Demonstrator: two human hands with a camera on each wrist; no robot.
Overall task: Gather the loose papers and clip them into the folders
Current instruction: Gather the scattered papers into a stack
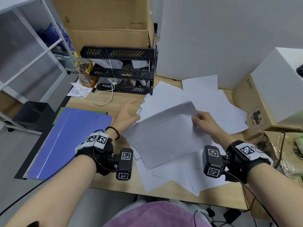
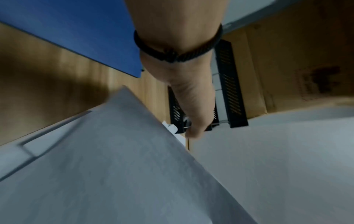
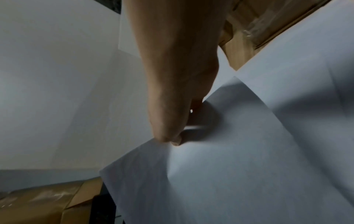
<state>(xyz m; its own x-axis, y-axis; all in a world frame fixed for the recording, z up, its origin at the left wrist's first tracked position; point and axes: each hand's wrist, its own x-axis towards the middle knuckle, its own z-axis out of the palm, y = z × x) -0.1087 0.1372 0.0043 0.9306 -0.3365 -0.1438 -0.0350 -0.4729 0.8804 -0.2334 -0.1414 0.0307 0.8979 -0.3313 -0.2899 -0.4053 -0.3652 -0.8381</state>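
A white sheet (image 1: 164, 136) is lifted over the loose papers (image 1: 205, 102) scattered across the desk's (image 1: 105, 102) right half. The right hand (image 1: 202, 121) pinches its far corner; the left hand (image 1: 127, 115), fingers straight, meets its left edge. A blue folder (image 1: 68, 141) lies at the desk's left edge.

Black wrist straps (image 1: 105, 153) bearing checkered marker tags (image 1: 246, 150)

folder (image 1: 68, 141): blue | papers (image 1: 165, 136): white | desk (image 1: 105, 102): light wood | tray rack (image 1: 121, 71): black
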